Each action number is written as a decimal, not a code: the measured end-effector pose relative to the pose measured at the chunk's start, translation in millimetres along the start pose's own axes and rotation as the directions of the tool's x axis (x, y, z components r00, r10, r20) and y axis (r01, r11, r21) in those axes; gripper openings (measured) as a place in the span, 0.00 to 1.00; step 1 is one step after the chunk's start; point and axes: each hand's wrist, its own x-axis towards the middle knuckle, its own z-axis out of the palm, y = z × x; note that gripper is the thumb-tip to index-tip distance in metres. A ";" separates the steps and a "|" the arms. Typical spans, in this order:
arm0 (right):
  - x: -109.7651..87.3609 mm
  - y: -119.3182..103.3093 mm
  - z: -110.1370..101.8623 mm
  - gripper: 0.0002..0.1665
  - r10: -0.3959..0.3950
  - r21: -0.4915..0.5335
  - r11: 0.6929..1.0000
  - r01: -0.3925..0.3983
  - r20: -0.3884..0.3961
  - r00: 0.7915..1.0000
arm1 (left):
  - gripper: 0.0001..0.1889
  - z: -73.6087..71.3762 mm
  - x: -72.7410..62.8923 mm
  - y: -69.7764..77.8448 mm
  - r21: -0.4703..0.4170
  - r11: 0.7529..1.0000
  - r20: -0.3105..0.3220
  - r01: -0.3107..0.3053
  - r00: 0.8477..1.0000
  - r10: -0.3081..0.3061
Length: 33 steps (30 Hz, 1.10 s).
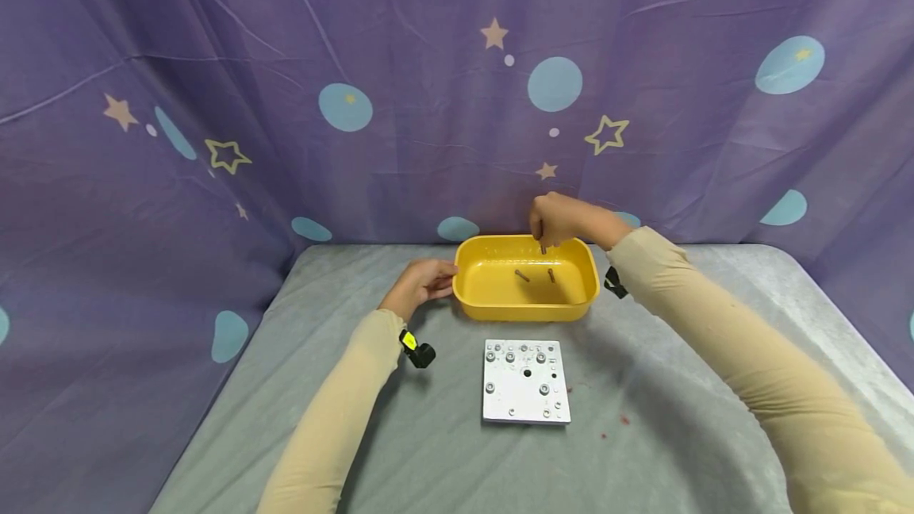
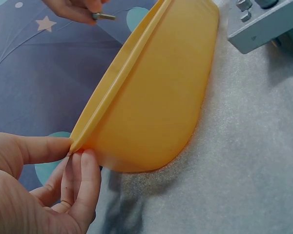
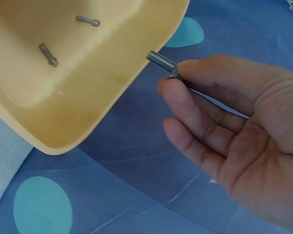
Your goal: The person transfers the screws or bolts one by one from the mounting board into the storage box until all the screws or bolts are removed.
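A yellow plastic bin (image 1: 524, 312) sits toward the back of the table. My left hand (image 1: 423, 282) pinches its left rim, thumb on top and fingers under the lip, as the left wrist view shows (image 2: 53, 185). Over the bin's back right part, my right hand (image 1: 560, 218) holds a metal screw (image 3: 161, 62) between thumb and index finger, its threaded end pointing out of the grip. Two more screws lie apart on the bin's floor, one screw (image 1: 523, 276) near the middle and another screw (image 1: 551, 276) to its right.
In front of the bin lies a silver metal plate (image 1: 521, 403) with several socket-head screws and holes in it. A grey cloth (image 1: 671, 450) covers the table. Behind the table hangs a purple curtain (image 1: 428, 173) with stars and blue shapes.
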 end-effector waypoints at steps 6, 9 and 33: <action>10.1 8.9 7.0 0.06 0.069 0.024 0.997 -0.072 0.082 0.994 | 0.24 -0.5 -0.5 -0.2 0.003 1.000 0.005 0.001 1.000 -0.001; 14.8 12.9 9.9 0.07 0.093 0.033 0.995 -0.097 0.111 0.989 | 0.24 -0.4 -0.5 -0.5 0.000 1.000 0.005 0.001 1.000 -0.001; 32.9 31.9 35.3 0.10 0.198 0.088 0.970 -0.226 0.251 0.948 | 0.24 0.8 0.5 -0.1 -0.005 1.000 -0.004 0.010 1.000 -0.010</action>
